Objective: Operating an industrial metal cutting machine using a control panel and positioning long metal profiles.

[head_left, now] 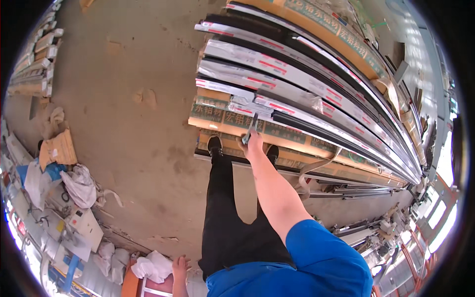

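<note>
My right hand [251, 142] is closed round a short hand tool [253, 124] with a greyish body and a slim dark end; its exact kind I cannot make out. The tool points away from me over brown wrapped bundles [227, 118] with green printed bands. Just past its tip lie the ends of long profiles in clear film [250, 106]. Low at the picture's left of my body, my left hand [181, 267] hangs with its fingers apart and holds nothing.
Beyond stretch several long white-and-black profiles [277, 64] with red labels, stacked side by side. A loose strap [316, 166] curls at the right of my feet. White sacks [79, 185] and torn cardboard [58, 149] lie at the left. Another stack [37, 69] stands far left.
</note>
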